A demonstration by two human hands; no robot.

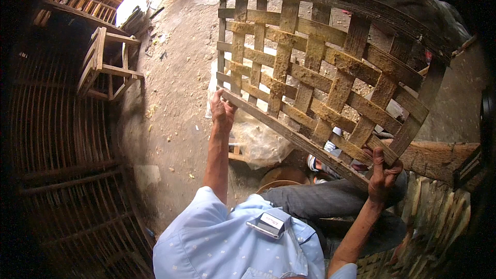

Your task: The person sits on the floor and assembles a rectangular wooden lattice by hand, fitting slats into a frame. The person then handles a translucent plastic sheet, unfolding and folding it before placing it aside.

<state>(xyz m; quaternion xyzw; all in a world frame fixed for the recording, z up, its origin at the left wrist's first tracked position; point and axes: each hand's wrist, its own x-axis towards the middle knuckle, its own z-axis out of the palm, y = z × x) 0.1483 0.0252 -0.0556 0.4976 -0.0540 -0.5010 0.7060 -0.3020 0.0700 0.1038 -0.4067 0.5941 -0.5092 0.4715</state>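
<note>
— The left hand [222, 109]: how is it set?
— It is clamped on the lower edge of the woven bamboo panel [320, 77].
— And the right hand [383, 173]?
— The panel's near corner is gripped; the panel is held tilted above the concrete floor [175, 88].

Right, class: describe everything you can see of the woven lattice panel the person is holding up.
The woven lattice panel is made of flat, pale brown strips, apparently split bamboo or thin wood, interlaced over and under with square gaps between. Wider strips frame its edges, and the top edge curves. It looks dusty and rough. It is held up off the ground, tilted, in front of the person. The left hand grips its lower left edge, and the right hand grips the lower right, fingers wrapped over the frame strip.
</note>
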